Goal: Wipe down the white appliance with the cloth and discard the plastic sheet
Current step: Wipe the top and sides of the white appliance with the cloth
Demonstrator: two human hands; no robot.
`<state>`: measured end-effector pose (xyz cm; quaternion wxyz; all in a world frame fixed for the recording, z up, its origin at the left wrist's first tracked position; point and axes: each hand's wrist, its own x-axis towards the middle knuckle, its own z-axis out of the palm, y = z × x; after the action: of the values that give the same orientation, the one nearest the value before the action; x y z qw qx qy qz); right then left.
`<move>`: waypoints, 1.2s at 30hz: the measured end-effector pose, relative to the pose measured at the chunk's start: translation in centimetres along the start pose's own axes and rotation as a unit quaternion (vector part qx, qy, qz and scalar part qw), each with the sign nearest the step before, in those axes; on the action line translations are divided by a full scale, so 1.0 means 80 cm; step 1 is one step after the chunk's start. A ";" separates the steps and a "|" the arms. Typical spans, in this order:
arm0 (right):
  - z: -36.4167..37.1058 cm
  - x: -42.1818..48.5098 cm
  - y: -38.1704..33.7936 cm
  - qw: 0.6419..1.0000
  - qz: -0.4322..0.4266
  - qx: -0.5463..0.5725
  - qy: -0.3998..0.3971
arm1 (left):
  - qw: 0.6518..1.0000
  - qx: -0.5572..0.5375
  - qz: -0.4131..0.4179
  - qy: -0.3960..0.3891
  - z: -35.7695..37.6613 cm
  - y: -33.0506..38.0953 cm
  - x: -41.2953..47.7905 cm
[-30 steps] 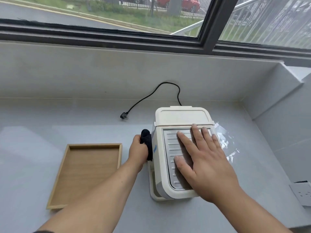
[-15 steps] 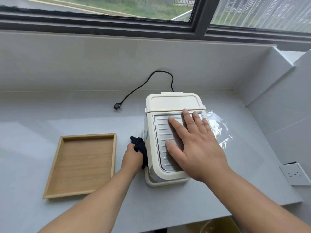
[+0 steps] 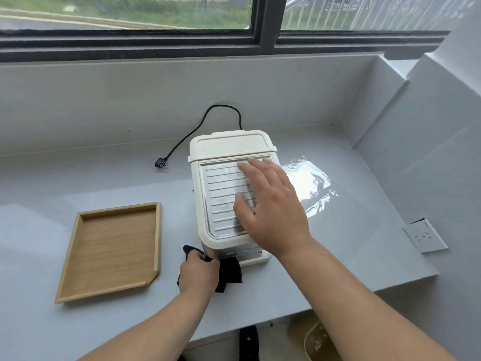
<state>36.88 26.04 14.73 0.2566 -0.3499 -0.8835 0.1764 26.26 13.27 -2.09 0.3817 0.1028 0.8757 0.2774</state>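
The white appliance (image 3: pixel 223 149) stands in the middle of the grey counter, its ribbed metal plate facing up. My right hand (image 3: pixel 273 207) lies flat on that plate with fingers spread, holding nothing. My left hand (image 3: pixel 199 273) is closed on a black cloth (image 3: pixel 230 273) at the appliance's front left corner, the cloth touching its front face. A crumpled clear plastic sheet (image 3: pixel 309 182) lies on the counter just right of the appliance.
A shallow wooden tray (image 3: pixel 114 246) sits left of the appliance. The black power cord (image 3: pixel 197 126) loops behind it, with its plug (image 3: pixel 160 162) loose on the counter. A wall socket (image 3: pixel 425 237) is at the right. A yellowish bin (image 3: pixel 321 342) shows below the counter edge.
My left hand has slid the cloth from the appliance's left side down to its front left corner. My right hand has stayed flat on the plate. The camera tilted further down.
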 end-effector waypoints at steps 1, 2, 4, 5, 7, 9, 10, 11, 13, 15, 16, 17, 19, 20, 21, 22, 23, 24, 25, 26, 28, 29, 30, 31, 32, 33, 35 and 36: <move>-0.001 -0.005 0.005 1.000 -0.005 0.018 0.022 | 1.000 0.021 -0.001 -0.012 0.001 0.000 -0.002; -0.002 -0.013 0.012 0.998 -0.011 0.036 0.045 | 0.999 0.035 -0.004 -0.023 0.004 0.000 -0.006; -0.004 -0.036 0.033 0.992 -0.021 0.072 0.100 | 0.999 0.036 -0.015 -0.034 0.012 0.003 -0.016; -0.004 -0.053 0.047 0.988 -0.011 0.087 0.127 | 0.999 0.027 -0.016 -0.038 0.019 0.006 -0.022; -0.001 -0.094 0.074 0.981 0.059 0.110 0.145 | 0.999 -0.002 -0.010 -0.053 0.037 0.014 -0.033; 0.009 -0.136 0.093 0.975 0.168 0.123 0.079 | 0.997 -0.038 -0.009 -0.072 0.056 0.026 -0.041; 0.018 -0.155 0.099 0.969 0.211 0.124 0.019 | 0.995 -0.055 -0.014 -0.081 0.064 0.032 -0.043; 0.028 -0.171 0.104 0.963 0.240 0.117 -0.042 | 0.993 -0.071 -0.021 -0.092 0.071 0.039 -0.045; 0.052 -0.193 0.115 0.948 0.265 0.087 -0.153 | 0.983 -0.115 -0.048 -0.138 0.085 0.051 -0.047; 0.079 -0.201 0.125 0.924 0.292 0.080 -0.235 | 0.963 -0.166 -0.078 -0.197 0.094 0.064 -0.050; 0.091 -0.201 0.130 0.915 0.303 0.081 -0.252 | 0.955 -0.182 -0.084 -0.220 0.096 0.071 -0.053; 0.100 -0.199 0.136 0.913 0.310 0.081 -0.253 | 0.950 -0.185 -0.087 -0.235 0.098 0.079 -0.058; 0.112 -0.194 0.149 0.915 0.317 0.083 -0.234 | 0.959 -0.151 -0.065 -0.231 0.105 0.093 -0.068; 0.113 -0.190 0.156 0.913 0.327 0.097 -0.222 | 0.970 -0.106 -0.036 -0.217 0.107 0.102 -0.074; 0.112 -0.183 0.163 0.907 0.348 0.118 -0.205 | 0.977 -0.058 -0.004 -0.207 0.108 0.110 -0.082; 0.110 -0.176 0.171 0.896 0.374 0.145 -0.187 | 0.978 -0.015 0.028 -0.206 0.108 0.120 -0.092; 0.105 -0.169 0.179 0.881 0.402 0.176 -0.178 | 0.974 0.013 0.051 -0.221 0.107 0.130 -0.105; 0.101 -0.163 0.188 0.868 0.419 0.209 -0.168 | 0.967 0.033 0.067 -0.243 0.106 0.138 -0.119; 0.097 -0.158 0.197 0.852 0.431 0.245 -0.168 | 0.960 0.050 0.086 -0.263 0.104 0.146 -0.133; 0.098 -0.158 0.208 0.832 0.435 0.299 -0.169 | 0.952 0.070 0.115 -0.274 0.101 0.155 -0.146; 0.106 -0.157 0.220 0.770 0.459 0.425 -0.129 | 0.938 0.093 0.194 -0.273 0.092 0.174 -0.174; 0.111 -0.155 0.225 0.752 0.475 0.444 -0.107 | 0.929 0.097 0.240 -0.263 0.086 0.184 -0.187; 0.116 -0.152 0.230 0.761 0.475 0.430 -0.099 | 0.920 0.102 0.288 -0.246 0.078 0.195 -0.197; 0.120 -0.145 0.233 0.745 0.489 0.442 -0.098 | 0.910 0.111 0.336 -0.217 0.070 0.208 -0.204; 0.123 -0.136 0.236 0.740 0.494 0.445 -0.099 | 0.898 0.117 0.386 -0.177 0.061 0.219 -0.207; 0.124 -0.127 0.239 0.751 0.492 0.428 -0.107 | 0.884 0.118 0.434 -0.125 0.051 0.231 -0.205; 0.118 -0.110 0.242 0.771 0.502 0.368 -0.135 | 0.851 0.115 0.512 -0.010 0.026 0.251 -0.189; 0.116 -0.102 0.245 0.770 0.508 0.362 -0.132 | 0.834 0.118 0.538 0.045 0.012 0.257 -0.176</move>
<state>46.96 32.62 -5.11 0.1178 -0.6025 -0.4726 0.6323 35.98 25.14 17.55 0.1181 0.5891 0.7246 0.3377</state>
